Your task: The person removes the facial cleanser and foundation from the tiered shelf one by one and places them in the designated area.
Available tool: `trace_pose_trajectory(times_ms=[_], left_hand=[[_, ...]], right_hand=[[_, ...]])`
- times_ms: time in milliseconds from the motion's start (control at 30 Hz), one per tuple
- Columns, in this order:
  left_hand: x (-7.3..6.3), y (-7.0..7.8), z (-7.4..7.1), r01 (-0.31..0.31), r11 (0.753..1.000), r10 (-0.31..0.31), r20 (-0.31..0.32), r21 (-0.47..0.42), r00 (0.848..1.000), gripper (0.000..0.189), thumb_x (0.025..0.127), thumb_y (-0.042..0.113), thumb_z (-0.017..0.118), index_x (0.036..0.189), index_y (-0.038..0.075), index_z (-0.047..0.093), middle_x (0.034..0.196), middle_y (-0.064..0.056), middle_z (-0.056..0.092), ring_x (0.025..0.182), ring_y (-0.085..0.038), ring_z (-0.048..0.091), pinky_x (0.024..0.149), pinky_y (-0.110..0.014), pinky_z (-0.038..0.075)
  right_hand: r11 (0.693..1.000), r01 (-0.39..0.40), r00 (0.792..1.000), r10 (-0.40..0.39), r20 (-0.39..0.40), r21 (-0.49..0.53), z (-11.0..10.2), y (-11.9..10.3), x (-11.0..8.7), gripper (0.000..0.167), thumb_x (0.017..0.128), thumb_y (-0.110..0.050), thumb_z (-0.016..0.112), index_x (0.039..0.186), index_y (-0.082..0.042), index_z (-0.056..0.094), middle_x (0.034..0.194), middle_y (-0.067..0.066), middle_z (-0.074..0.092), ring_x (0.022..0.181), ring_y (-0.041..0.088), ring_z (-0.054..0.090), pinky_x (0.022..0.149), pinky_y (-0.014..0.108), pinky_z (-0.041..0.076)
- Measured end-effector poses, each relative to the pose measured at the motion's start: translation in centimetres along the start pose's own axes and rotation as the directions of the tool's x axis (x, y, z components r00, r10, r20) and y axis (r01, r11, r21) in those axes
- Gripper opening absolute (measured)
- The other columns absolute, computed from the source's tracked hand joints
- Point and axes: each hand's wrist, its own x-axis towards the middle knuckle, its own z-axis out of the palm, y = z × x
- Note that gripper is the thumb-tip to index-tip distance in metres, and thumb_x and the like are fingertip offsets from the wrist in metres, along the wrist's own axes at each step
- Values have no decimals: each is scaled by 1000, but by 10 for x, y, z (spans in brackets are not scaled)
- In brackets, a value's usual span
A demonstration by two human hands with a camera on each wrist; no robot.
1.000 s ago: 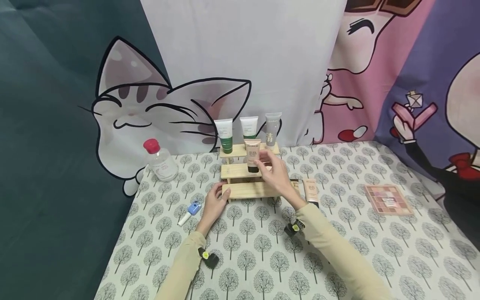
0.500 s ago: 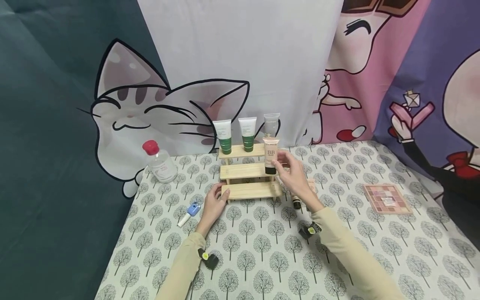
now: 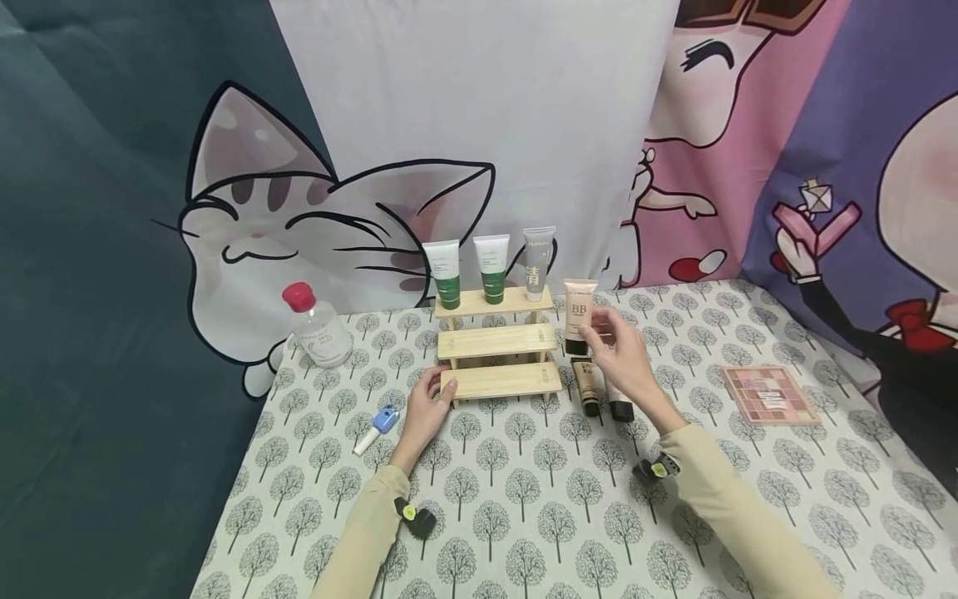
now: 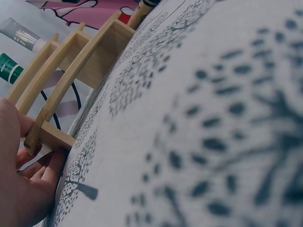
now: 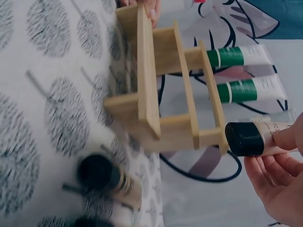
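My right hand (image 3: 623,353) pinches a beige BB cream tube (image 3: 579,318), upright with its black cap down, just right of the wooden three-tier stand (image 3: 497,341). In the right wrist view the thumb presses the tube's side above the black cap (image 5: 245,139). My left hand (image 3: 425,413) grips the left end of the stand's lowest step; its thumb and fingers lie about the stand's end (image 4: 47,135) in the left wrist view. On the top step stand two white-and-green tubes (image 3: 445,279) (image 3: 492,270) and a grey tube (image 3: 535,264).
Right of the stand lie a tan tube with a black cap (image 3: 587,387) and another black-capped tube (image 3: 619,405), partly behind my right hand. A makeup palette (image 3: 771,394) lies farther right. Leftward are a red-capped clear bottle (image 3: 323,334) and a blue-and-white small bottle (image 3: 377,429).
My right hand has carried the BB cream tube rightward, from in front of the stand's middle step to beyond its right end. The left hand has stayed on the stand.
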Motion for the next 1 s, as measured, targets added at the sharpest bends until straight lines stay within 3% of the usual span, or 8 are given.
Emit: trace_pose_trajectory(times_ms=[233,667,800,1000], left_hand=[[2,-1,0,-9,1000,9,0,-12,1000,41,98,16,64,135,2,56,130,-20,64,122,-33,64,110,-43,51],[2,-2,0,-5,1000,5,0,-13,1000,40,98,15,64,135,2,56,129,-21,64,121,-34,64,108,-43,52],[3,-3,0,-19,1000,19,-5,-1,1000,39,98,14,64,134,0,57,128,-21,65,120,-35,64,109,-44,52],[2,-3,0,-24,1000,24,-6,9,1000,39,98,14,63,134,0,57,128,-22,64,120,-35,64,108,-45,53]], right_hand=[[999,-20,1000,19,-15,-43,-17,20,-11,31,100,-11,61,126,5,58,115,25,69,104,36,67,81,6,49],[982,-99,995,95,-32,-160,-42,45,-30,33,102,-18,60,126,4,57,115,26,68,103,38,67,78,1,44],[974,-118,993,112,-45,-193,-50,52,-34,33,101,-18,60,125,5,58,113,27,68,99,38,68,76,5,48],[958,-151,988,147,-36,-245,-61,63,-42,32,102,-15,58,124,7,56,111,30,67,97,41,67,80,26,55]])
